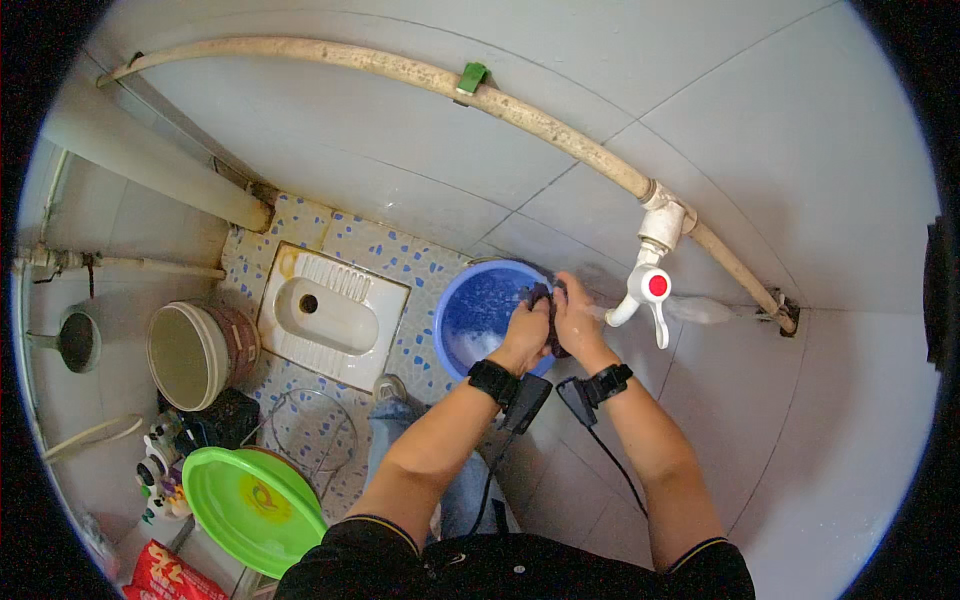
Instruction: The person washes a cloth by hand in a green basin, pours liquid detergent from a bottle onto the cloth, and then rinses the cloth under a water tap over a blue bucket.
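Both my hands are together over the right side of a blue basin [440, 335] on the floor. My left hand [524, 336] is closed on a dark, bunched-up cloth [556, 338]. My right hand [578, 322] presses against the same cloth from the other side, its fingers partly hidden. Just right of my hands, a white tap [636, 292] with a red-centred handle hangs from the wall pipe. Some water with whitish foam [478, 345] shows inside the basin. Each wrist wears a black strap with a cabled device.
A beige pipe [400, 66] runs along the wall above. Left of the basin lies a white squat toilet [335, 312] set in speckled tiles. Farther left stand a whitish bucket [190, 355], a wire rack [318, 425] and a green basin [215, 515]. A red packet [165, 575] sits lower left.
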A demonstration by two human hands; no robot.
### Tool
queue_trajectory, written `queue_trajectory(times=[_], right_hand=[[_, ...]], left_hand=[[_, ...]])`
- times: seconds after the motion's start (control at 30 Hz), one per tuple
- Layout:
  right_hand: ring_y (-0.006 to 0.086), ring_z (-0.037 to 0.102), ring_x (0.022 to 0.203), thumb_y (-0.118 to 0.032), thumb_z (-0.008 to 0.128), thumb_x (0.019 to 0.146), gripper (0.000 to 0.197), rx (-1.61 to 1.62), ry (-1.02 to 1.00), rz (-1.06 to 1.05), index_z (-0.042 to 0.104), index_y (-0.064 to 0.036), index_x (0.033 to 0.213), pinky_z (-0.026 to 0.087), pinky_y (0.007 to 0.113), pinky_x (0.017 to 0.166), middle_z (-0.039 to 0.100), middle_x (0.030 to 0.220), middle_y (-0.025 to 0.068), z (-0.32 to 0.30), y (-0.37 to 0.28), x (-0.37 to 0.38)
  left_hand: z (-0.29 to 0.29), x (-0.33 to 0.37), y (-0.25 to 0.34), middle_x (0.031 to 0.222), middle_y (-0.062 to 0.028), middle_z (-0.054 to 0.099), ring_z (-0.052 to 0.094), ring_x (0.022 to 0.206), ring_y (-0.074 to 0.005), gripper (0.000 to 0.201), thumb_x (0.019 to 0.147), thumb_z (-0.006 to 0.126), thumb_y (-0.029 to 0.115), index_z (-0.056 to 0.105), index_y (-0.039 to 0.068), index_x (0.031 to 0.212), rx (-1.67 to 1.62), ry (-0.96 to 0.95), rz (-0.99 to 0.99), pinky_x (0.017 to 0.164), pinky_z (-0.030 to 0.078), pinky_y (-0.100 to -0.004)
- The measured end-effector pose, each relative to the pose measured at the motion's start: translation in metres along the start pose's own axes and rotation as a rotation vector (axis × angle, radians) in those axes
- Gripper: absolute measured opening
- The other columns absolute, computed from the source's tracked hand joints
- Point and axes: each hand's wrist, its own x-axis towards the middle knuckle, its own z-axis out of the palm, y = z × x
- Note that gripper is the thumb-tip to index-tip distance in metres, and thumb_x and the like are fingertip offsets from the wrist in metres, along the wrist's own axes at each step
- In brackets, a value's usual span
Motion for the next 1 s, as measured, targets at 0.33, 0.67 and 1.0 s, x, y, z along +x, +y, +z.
queue_trajectory(times=[0.33, 0.67, 1.0], right_hand=[[0.0302, 0.051, 0.091, -0.001, 0.041, 0.081, 0.024, 0.127, -0.075, -0.017, 0.043, -0.0008, 0.104, 0.039, 0.035, 0.079, 0.053, 0.096, 0.0181, -0.005, 0.005, 0.003], [0.0352, 0.052, 0.084, -0.005, 0.042, 0.080, 0.021, 0.062, 0.000, -0.063, 0.043, -0.0030, 0.101, 0.041, 0.040, 0.073, 0.053, 0.091, 0.0202, 0.000, 0.010, -0.002], [0.0148, 0.050, 0.082, -0.013, 0.052, 0.081, 0.029, 0.419, -0.118, 0.097, 0.046, -0.0041, 0.108, 0.040, 0.025, 0.073, 0.052, 0.095, 0.0080, -0.034, 0.017, 0.000]], left_hand=[[0.017, 0.000, 0.000, 0.068, -0.0048, 0.051, 0.047, 0.049, -0.0128, 0.027, 0.085, 0.040, 0.026, 0.046, 0.004, 0.099, 0.052, 0.167, 0.287, 0.036, 0.036, -0.0261], [0.010, -0.006, 0.012, 0.081, -0.0076, 0.051, 0.051, 0.061, -0.0172, 0.035, 0.085, 0.039, 0.032, 0.041, 0.007, 0.109, 0.204, 0.028, 0.048, 0.038, 0.039, -0.0263], [-0.037, -0.001, 0.011, 0.073, -0.0041, 0.051, 0.047, 0.052, -0.0116, 0.017, 0.080, 0.050, 0.021, 0.045, 0.013, 0.094, -0.048, -0.009, -0.063, 0.032, 0.031, -0.0216]])
